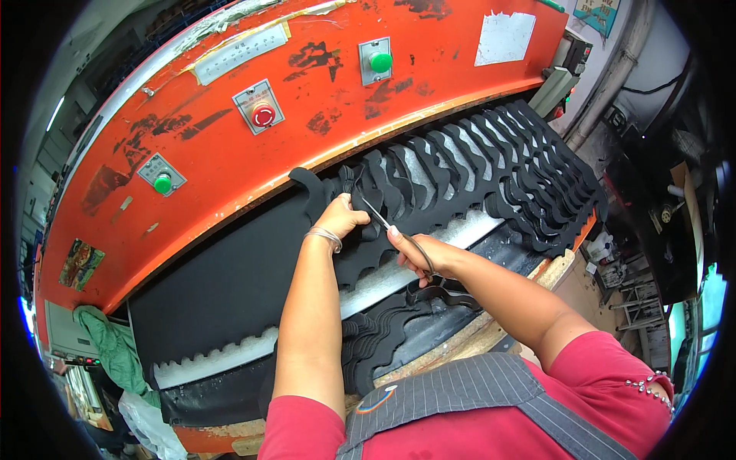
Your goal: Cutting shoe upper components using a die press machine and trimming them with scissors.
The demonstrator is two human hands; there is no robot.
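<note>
My right hand [423,257] is closed around a pair of scissors [374,212], whose narrow blades point up and left. The blade tips lie close beside my left hand [342,218]. That hand pinches the edge of a dark strip of the black sheet, though its fingers partly hide the grip. Uncut black sheet [222,276] stretches to the left. On the right, the black sheet has rows of wavy cut-outs [468,153] with pale board showing through. A stack of wavy black cut pieces [376,337] lies below my hands.
The orange machine beam [322,84] spans the far side, carrying a red button [263,115] and green buttons [380,62]. Along the near side runs a worn wooden edge [452,337]. A green cloth [111,349] hangs at the left, above a white plastic bag [149,425].
</note>
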